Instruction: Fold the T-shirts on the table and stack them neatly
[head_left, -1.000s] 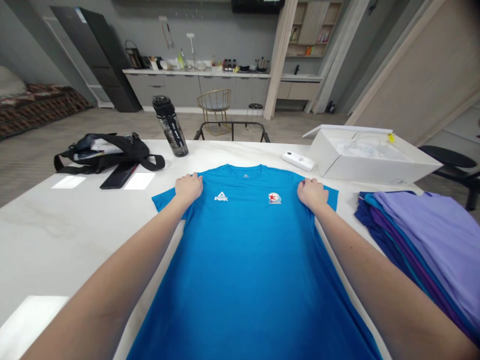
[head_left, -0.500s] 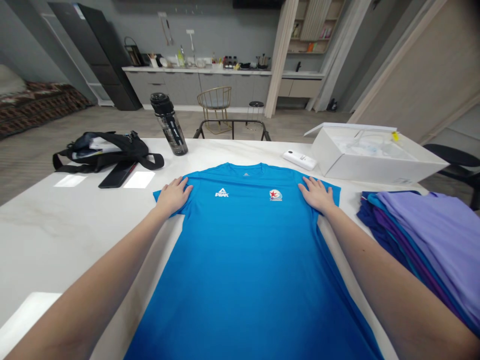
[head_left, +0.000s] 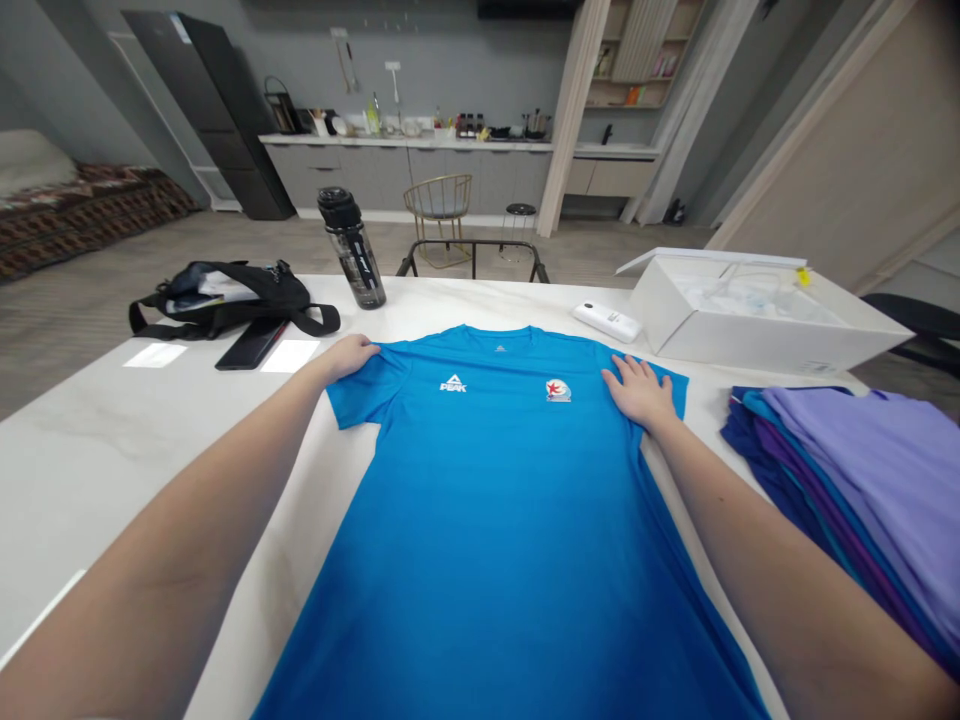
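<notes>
A blue T-shirt [head_left: 495, 500] lies spread face up on the white table [head_left: 150, 470], its collar at the far end. A white logo sits on one side of its chest and a round red-and-white badge on the other. At the top edge of the left sleeve, my left hand [head_left: 351, 358] pinches the fabric near the shoulder, fingers closed. My right hand [head_left: 641, 390] rests flat on the other sleeve, its fingers spread over the cloth. The shirt's lower end runs out of view at the bottom.
To the right lies a stack of folded clothes [head_left: 870, 470], lavender on top. Behind it stands an open white box [head_left: 765, 330], beside a small white device [head_left: 606, 321]. A dark water bottle [head_left: 352, 250], a black bag [head_left: 232, 298] and a phone [head_left: 251, 344] are at the back left.
My left hand has shifted from lying flat on the sleeve to gripping its top edge, and the sleeve is now spread more fully. My right hand stays on its sleeve.
</notes>
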